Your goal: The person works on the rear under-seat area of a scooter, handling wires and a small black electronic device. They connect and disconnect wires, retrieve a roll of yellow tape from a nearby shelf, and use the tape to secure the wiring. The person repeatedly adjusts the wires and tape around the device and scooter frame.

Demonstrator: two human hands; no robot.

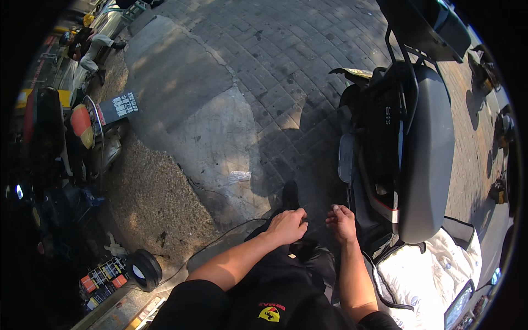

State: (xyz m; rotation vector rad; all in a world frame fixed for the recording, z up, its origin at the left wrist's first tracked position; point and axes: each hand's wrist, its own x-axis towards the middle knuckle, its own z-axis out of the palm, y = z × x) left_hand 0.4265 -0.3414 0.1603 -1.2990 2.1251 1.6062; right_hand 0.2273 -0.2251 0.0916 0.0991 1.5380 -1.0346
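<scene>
My left hand (289, 226) is held in front of my body with its fingers curled inward. Whatever it may hold is hidden. A short gap away is my right hand (342, 222), its fingers bent and pressed together toward the left one; nothing I can name shows in it. Close to the right hand stands a black scooter (374, 129) with a long grey seat (428, 159) and a metal rear rack (408, 74). A white quilted cover (426, 275) with dark edging hangs at the handlebar end.
Brick paving (286, 60) and a concrete patch (217, 137) lie ahead. A thin black cable (223, 236) crosses the ground at left. Small tyres (144, 269) and stacked boxes (104, 278) stand lower left. Another scooter (82, 126), a dark sign (118, 108) and a seated person (91, 47) are further left.
</scene>
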